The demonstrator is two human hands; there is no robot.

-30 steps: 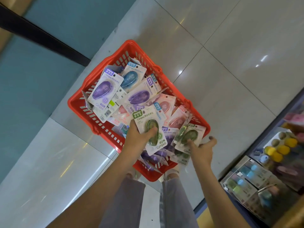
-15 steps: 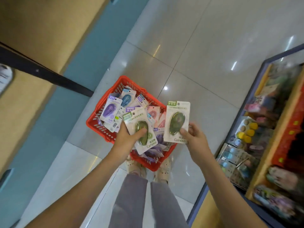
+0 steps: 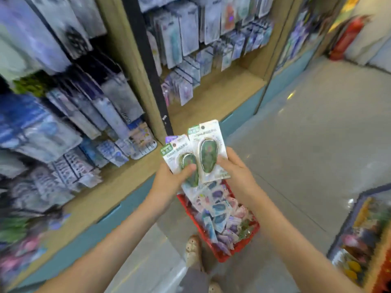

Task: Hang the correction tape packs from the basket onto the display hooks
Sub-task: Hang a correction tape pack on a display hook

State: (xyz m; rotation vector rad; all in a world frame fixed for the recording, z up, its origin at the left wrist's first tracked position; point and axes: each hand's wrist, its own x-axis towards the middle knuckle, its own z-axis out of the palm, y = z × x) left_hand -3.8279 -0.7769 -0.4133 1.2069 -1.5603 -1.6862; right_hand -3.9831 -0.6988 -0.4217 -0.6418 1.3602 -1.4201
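Gripping a green correction tape pack (image 3: 171,154) in the left hand (image 3: 171,180), thumb curled over the blister, with a purple-topped card edge (image 3: 171,138) showing just behind it. Pinching a second green pack (image 3: 208,153) at its lower right edge with the fingers (image 3: 224,162) of the right hand (image 3: 234,172), held upright and slightly overlapping the first. Both raised above the red basket (image 3: 239,253), set on the tiled floor (image 3: 317,134) and heaped with more packs (image 3: 220,212) in pink, blue and purple. Just beside the basket, a pale shoe (image 3: 192,250). Ahead and to the left, wooden display shelves (image 3: 211,96) crowded with hanging packets (image 3: 186,39), too blurred to read.
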